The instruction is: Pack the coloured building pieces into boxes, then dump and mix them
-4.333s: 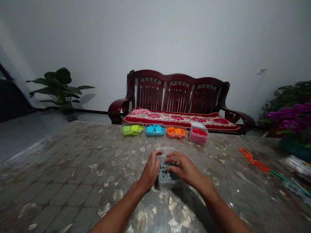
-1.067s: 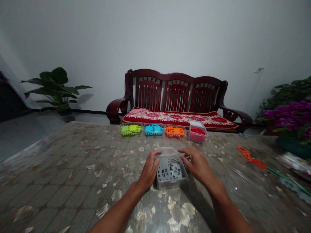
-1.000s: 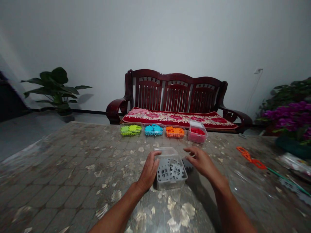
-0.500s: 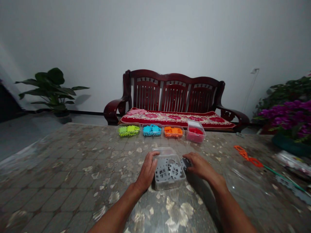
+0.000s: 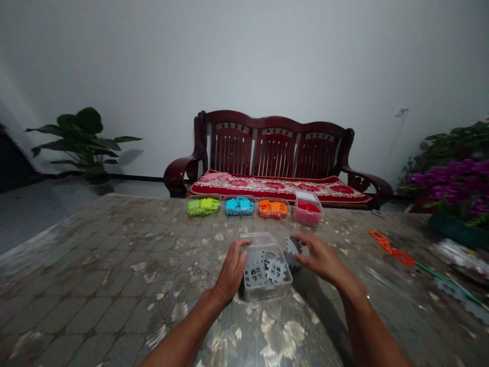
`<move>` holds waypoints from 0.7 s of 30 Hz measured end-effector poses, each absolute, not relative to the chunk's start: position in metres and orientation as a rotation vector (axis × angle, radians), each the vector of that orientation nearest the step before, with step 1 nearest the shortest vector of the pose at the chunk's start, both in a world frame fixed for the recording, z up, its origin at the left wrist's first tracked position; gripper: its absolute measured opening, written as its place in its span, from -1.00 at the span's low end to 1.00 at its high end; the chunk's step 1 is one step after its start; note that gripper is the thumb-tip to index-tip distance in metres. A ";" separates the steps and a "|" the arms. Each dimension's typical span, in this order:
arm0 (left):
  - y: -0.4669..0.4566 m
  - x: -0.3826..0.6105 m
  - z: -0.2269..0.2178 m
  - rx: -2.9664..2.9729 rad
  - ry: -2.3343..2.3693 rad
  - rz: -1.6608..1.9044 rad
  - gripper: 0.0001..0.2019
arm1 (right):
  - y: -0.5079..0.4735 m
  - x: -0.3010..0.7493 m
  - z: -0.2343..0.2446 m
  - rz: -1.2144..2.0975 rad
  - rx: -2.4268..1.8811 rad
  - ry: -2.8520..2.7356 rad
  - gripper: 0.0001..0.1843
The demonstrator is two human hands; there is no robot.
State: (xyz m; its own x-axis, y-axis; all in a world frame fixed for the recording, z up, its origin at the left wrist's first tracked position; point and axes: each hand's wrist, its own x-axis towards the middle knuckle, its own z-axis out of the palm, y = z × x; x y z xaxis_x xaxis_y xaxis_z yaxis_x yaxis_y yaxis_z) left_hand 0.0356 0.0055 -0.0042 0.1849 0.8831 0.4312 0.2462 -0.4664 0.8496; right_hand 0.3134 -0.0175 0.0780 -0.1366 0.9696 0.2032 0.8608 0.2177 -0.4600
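Observation:
A clear plastic box (image 5: 266, 290) holding grey notched building pieces stands on the patterned table (image 5: 114, 265) in front of me. My left hand (image 5: 232, 269) grips the box's left wall, fingers curled over the rim. My right hand (image 5: 321, 257) is just right of the box, with its fingers pinched on a grey notched piece (image 5: 292, 248) held a little above the table beside the box's far right corner.
Along the table's far edge stand a box of green pieces (image 5: 202, 206), a box of blue pieces (image 5: 239, 205), a box of orange pieces (image 5: 272, 208) and a taller box of red pieces (image 5: 306, 208). An orange strip (image 5: 389, 247) lies at the right. A wooden bench (image 5: 275, 158) stands behind.
My right hand left the box, reached down to its right side and came up with a grey piece pinched in the fingers. My left hand stayed on the box.

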 end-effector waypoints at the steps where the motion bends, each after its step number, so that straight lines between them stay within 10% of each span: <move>1: 0.005 0.036 -0.004 1.837 1.061 1.299 -0.70 | -0.020 0.309 0.083 0.349 -1.621 -2.039 -0.46; 21: 0.005 0.036 -0.006 1.838 1.069 1.294 -0.69 | -0.025 0.254 0.084 0.520 -1.368 -2.237 -0.71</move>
State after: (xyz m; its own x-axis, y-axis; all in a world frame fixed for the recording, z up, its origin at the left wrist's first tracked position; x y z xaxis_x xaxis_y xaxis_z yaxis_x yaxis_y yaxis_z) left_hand 0.0360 0.0051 -0.0057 0.1839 0.8846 0.4285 0.2533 -0.4639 0.8489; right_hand 0.2535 -0.0247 0.0839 -0.3969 0.8982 0.1893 0.7227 0.4329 -0.5388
